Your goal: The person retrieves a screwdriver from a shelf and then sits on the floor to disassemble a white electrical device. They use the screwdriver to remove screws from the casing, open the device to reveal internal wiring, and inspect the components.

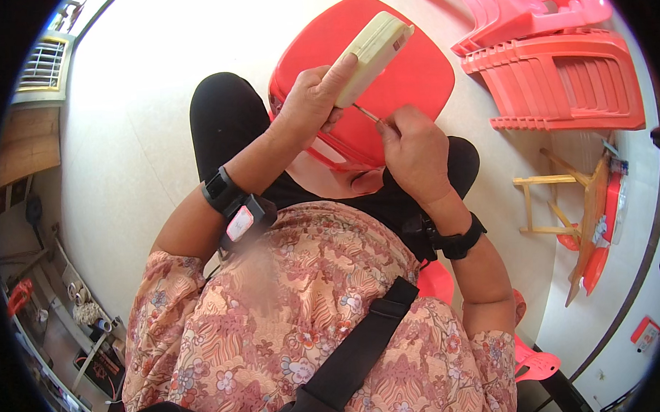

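Note:
My left hand (pixel 312 98) is closed around the lower end of a pale yellow plastic box (pixel 375 51), thumb on top. The box is long, with rounded edges, and is tilted up and away to the right above a red plastic stool (pixel 426 73). Pinched in my right hand (pixel 417 152) is a thin, slender rod (pixel 366 113). Its tip meets or comes very close to the near end of the box; contact is hard to tell. What kind of tool the rod is does not show, since my fingers cover its other end.
My knees flank the stool. Stacked red plastic stools (pixel 560 82) stand at the far right, with a wooden folding stand (pixel 584 202) nearer. A cluttered shelf (pixel 73 320) runs along the left. Pale floor (pixel 132 134) lies between.

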A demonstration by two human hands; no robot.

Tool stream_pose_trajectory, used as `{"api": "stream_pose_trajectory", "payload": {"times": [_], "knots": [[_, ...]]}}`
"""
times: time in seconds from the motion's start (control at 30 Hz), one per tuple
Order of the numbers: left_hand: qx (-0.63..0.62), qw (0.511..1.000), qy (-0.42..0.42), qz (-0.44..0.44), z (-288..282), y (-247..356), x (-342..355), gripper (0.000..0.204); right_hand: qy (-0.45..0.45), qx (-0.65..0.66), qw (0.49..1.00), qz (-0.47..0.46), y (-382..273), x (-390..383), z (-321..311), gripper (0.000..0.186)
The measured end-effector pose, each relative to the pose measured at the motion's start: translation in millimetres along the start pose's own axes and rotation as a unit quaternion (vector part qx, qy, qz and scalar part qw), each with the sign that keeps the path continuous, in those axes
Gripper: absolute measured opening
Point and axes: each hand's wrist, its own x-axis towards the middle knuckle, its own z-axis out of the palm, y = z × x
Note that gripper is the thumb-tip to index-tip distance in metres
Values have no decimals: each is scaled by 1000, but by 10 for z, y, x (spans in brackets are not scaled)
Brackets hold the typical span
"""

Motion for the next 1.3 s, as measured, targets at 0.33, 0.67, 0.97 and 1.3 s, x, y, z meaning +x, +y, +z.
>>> {"api": "stream_pose_trajectory", "payload": {"times": [0.33,0.67,0.97,1.3], "knots": [[-9,1000,7,-5,5,11,-10,63,11,-65,998,-17,-31,-46,35,22],[1,1000,14,-7,39,-40,12,64,29,-65,996,-44,17,9,16,22],[1,1000,19,1,-2,-29,25,65,-62,-38,997,22,-6,-11,37,23],[5,999,36,-16,18,-87,40,64,32,-66,997,-29,7,40,48,17]]}}
